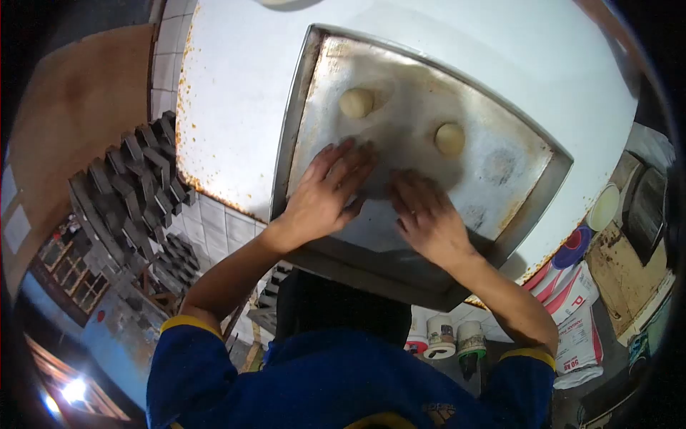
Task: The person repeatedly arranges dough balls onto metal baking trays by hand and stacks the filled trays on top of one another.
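Two pale dough balls lie apart on a worn metal baking tray: one dough ball toward the far left, the other dough ball farther right. My left hand is palm down over the tray's near left part, fingers stretched out just short of the left ball. Beside it, my right hand reaches over the near middle, fingers extended and slightly bent, their tips smeared by motion. Whatever is beneath either palm is hidden. No dough shows between my fingers.
The tray sits on a white table with rusty edges. Dark stacked metal pans stand below on the left. To the right are a printed sack, a purple tub and a wooden board. Several small containers stand near my right elbow.
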Motion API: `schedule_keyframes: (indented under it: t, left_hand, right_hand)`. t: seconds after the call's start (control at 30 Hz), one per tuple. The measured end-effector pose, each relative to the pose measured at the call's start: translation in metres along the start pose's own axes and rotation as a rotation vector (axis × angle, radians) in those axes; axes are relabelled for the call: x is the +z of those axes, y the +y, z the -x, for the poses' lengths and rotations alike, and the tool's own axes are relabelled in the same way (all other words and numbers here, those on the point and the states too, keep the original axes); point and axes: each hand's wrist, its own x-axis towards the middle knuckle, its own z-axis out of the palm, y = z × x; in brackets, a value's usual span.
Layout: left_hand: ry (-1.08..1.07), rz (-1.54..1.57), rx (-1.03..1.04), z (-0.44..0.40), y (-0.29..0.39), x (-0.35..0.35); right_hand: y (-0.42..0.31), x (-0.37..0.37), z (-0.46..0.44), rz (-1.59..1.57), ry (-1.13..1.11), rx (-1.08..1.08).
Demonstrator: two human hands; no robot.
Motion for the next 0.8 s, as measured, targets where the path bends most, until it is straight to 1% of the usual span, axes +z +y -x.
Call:
schedule_keyframes:
  t: [0.07,0.13,0.17,0.23,0.27,0.3,0.37,0.43,0.47,0.5,0.57,0.6,0.63,0.67,0.7,0.73,0.8]
  left_hand:
    - [-0.085,-0.033,-0.041,0.007,-0.001,0.009]
    - [-0.142,-0.033,-0.063,0.005,-0.011,0.028]
    - [-0.168,-0.055,-0.067,0.003,-0.013,0.032]
    - [-0.217,-0.065,-0.084,0.002,-0.015,0.030]
    - [-0.201,-0.069,-0.057,0.000,-0.018,0.034]
    - [-0.215,-0.113,-0.058,0.002,-0.020,0.037]
    - [-0.217,-0.168,-0.046,-0.003,-0.015,0.027]
    - [-0.240,-0.071,-0.062,-0.010,-0.009,0.014]
    - [-0.177,-0.030,-0.047,-0.013,-0.005,0.007]
    - [-0.170,-0.039,-0.036,-0.021,-0.007,0.001]
    - [0.049,0.163,0.051,-0.024,0.001,-0.012]
    - [0.157,0.119,0.041,-0.044,0.016,-0.029]
    - [0.156,0.121,0.038,-0.056,0.015,-0.033]
    - [0.218,0.168,0.028,-0.065,0.013,-0.035]
    - [0.280,0.215,0.017,-0.072,0.012,-0.038]
    - [0.364,0.248,-0.016,-0.082,0.024,-0.043]
    - [0.351,0.290,-0.025,-0.082,0.031,-0.049]
  right_hand:
    - [0.001,0.003,0.002,0.011,0.008,-0.023]
    - [0.010,0.013,0.005,-0.083,-0.063,-0.074]
    - [0.017,0.016,0.005,-0.035,-0.049,-0.054]
    - [0.020,0.024,0.005,-0.010,-0.084,-0.137]
    - [0.022,0.028,0.009,0.016,-0.074,-0.124]
    - [0.022,0.031,0.010,-0.024,-0.060,-0.122]
    - [0.027,0.013,0.001,-0.051,-0.032,-0.119]
    - [0.034,-0.012,-0.005,-0.423,-0.032,-0.075]
    - [0.038,-0.019,-0.006,-0.517,0.042,-0.063]
    - [0.047,-0.030,-0.009,-0.506,0.054,-0.063]
    - [0.062,-0.071,-0.011,-0.756,0.089,0.110]
    - [0.083,-0.101,-0.028,-0.614,0.277,0.052]
    - [0.104,-0.115,-0.043,-0.492,0.397,0.105]
    - [0.127,-0.126,-0.058,-0.367,0.515,0.157]
    - [0.156,-0.142,-0.080,-0.306,0.675,0.125]
    - [0.176,-0.159,-0.096,-0.231,0.695,0.208]
    - [0.211,-0.189,-0.122,-0.131,0.706,0.396]
